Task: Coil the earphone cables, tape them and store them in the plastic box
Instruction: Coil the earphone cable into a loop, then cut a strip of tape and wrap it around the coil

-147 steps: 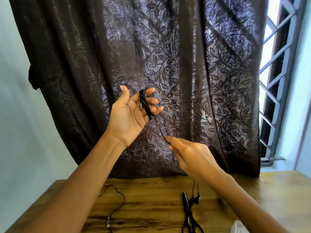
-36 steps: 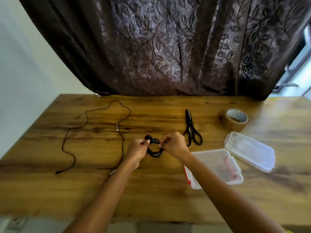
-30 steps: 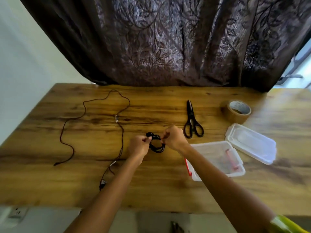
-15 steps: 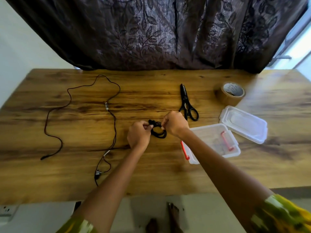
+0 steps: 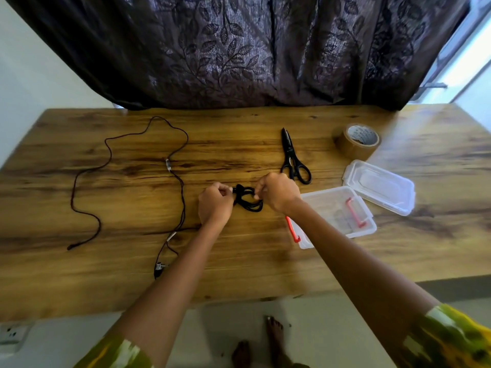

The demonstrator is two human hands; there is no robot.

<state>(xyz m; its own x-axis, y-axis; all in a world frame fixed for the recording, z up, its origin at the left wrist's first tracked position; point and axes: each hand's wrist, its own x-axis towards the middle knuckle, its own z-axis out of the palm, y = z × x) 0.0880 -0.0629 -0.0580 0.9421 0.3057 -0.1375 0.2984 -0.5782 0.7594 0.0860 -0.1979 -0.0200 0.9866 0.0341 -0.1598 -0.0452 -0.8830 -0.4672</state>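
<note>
Near the middle of the worktop [image 5: 239,266], just left of the open plastic box [image 5: 329,208], the coiled earphone cable [image 5: 248,201] sits between the two hands, either resting on the wood or just above it; I cannot tell which. The left hand [image 5: 214,205] is curled, its fingertips pinching the left side of the coil. The right hand [image 5: 278,194] is curled as well and pinches the right side, so both are closed on the same small bundle.

The step in hand looks like settling the loops before taping. To do it well, squeeze the strands flat at the spot where the loose end crosses them, so one hand alone can trap the whole bundle. That frees the other for the tape roll [image 5: 357,144], which stands well off to the right beyond the box lid [image 5: 380,187], and for the scissors [image 5: 292,160] just behind the right hand. A loose pinch would probably let the thin cable spring open. A second earphone cable [image 5: 183,192] lies uncoiled to the left.
</note>
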